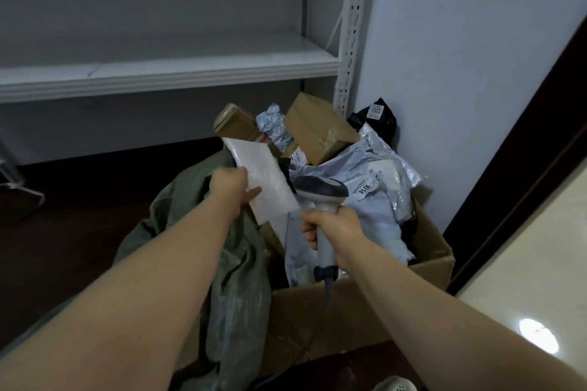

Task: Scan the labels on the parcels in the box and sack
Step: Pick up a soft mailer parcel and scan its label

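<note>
Now my left hand [229, 185] pinches a white parcel [261, 179] mid-frame — my right hand [333, 233] is wrapped around the scanner [322, 200] over the box [365, 305].

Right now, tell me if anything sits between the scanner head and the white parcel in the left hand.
Nothing visible does. The scanner in the right hand has its head right beside the white parcel held up by the left hand.
</note>
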`<state>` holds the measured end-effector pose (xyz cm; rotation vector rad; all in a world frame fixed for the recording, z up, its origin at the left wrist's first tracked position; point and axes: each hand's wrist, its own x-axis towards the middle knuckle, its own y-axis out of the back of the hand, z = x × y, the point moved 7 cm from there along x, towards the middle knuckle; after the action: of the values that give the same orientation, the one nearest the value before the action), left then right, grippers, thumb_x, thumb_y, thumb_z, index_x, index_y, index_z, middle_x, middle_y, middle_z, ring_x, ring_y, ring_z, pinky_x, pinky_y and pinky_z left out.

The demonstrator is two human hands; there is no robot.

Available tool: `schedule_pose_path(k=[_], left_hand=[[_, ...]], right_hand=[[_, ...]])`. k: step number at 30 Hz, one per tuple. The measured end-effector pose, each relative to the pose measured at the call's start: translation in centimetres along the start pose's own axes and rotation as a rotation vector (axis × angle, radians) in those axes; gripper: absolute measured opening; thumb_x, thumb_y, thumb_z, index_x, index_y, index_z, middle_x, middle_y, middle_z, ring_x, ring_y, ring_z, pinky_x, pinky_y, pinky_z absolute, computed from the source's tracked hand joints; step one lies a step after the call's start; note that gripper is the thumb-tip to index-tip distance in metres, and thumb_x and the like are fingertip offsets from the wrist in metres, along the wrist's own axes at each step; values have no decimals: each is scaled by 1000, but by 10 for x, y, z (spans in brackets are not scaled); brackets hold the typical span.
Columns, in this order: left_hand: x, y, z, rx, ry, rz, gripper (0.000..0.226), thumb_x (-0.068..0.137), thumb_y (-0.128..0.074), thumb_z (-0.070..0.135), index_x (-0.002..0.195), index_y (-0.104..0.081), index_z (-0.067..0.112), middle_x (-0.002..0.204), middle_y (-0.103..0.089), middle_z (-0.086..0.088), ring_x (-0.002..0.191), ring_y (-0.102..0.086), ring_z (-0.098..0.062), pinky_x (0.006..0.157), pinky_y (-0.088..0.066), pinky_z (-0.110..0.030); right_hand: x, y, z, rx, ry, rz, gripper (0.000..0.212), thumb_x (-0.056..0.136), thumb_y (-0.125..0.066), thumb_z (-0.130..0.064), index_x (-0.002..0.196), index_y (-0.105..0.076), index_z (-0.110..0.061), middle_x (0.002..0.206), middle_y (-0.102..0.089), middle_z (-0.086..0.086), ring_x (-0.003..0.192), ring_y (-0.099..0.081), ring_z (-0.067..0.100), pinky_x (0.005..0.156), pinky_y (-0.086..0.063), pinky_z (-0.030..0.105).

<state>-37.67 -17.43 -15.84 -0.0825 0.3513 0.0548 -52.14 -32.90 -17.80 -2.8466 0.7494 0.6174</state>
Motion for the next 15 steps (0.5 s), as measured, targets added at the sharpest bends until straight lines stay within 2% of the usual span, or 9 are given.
schedule_pose_path(k=[2, 4, 6, 7, 9, 10, 12, 13, 15], left_hand=[[-14, 16, 17, -48, -84, 23, 34, 89, -51, -5, 122, -54, 4, 109, -56, -11, 95, -59, -28, 73, -53, -30], [-30, 26, 29, -24, -148, 15, 23, 82, -54, -12, 96, -64, 3, 84, -59, -8, 82, -59, -25, 72, -50, -29], [-42, 35, 32, -95, -112, 12, 19, 81, -53, -10, 70, -58, 5, 70, -54, -9, 74, -57, -24, 68, -47, -31], [-50, 38, 32, -166, -70, -4, 20, 84, -52, -5, 68, -54, 6, 68, -51, -9, 67, -54, -24, 68, -47, -32], [-62, 43, 28, -226, -36, -44, 19, 89, -56, 10, 70, -55, 6, 64, -57, -10, 61, -54, -19, 69, -50, -32], [-67, 46, 26, -169, -58, -55, 19, 87, -63, 14, 70, -59, 4, 65, -63, -11, 63, -57, -20, 69, -52, -33], [-77, 53, 22, 18, -146, -63, 11, 78, -74, 8, 77, -68, -1, 75, -68, -12, 74, -62, -23, 77, -53, -34], [-80, 56, 22, 99, -187, -67, 12, 75, -76, 1, 84, -70, -3, 78, -67, -10, 78, -62, -23, 79, -53, -32], [-85, 64, 25, 167, -232, -67, 30, 70, -77, -7, 98, -68, -4, 87, -66, -10, 85, -61, -22, 82, -53, -30]], right_hand=[[-11, -2, -6, 45, 21, 8, 12, 85, -68, -8, 80, -62, 0, 61, -60, 12, 47, -51, 17, 45, -45, 25], [-23, -3, -13, 119, 51, 37, 16, 85, -70, -14, 79, -62, -2, 64, -62, 12, 52, -56, 19, 50, -48, 28], [-35, -5, -19, 232, 61, 71, 20, 86, -71, -19, 80, -60, -4, 67, -65, 14, 58, -61, 22, 57, -52, 32], [-39, -5, -22, 297, 52, 85, 22, 85, -71, -20, 79, -58, -4, 69, -65, 15, 62, -63, 24, 63, -54, 35], [-48, -7, -25, 393, 27, 100, 24, 84, -73, -22, 79, -56, -5, 75, -66, 18, 68, -65, 28, 75, -56, 42], [-52, -8, -26, 424, 13, 104, 25, 82, -75, -23, 81, -56, -6, 80, -67, 20, 70, -66, 29, 77, -57, 43], [-59, -12, -25, 460, -11, 99, 33, 77, -79, -30, 85, -58, -6, 86, -69, 21, 76, -69, 31, 78, -58, 45], [-61, -14, -24, 477, -18, 101, 41, 72, -82, -37, 89, -59, -7, 88, -70, 20, 79, -70, 32, 78, -58, 46], [-65, -17, -20, 538, -12, 110, 72, 49, -88, -55, 99, -61, -9, 93, -71, 17, 82, -70, 34, 78, -57, 50]])
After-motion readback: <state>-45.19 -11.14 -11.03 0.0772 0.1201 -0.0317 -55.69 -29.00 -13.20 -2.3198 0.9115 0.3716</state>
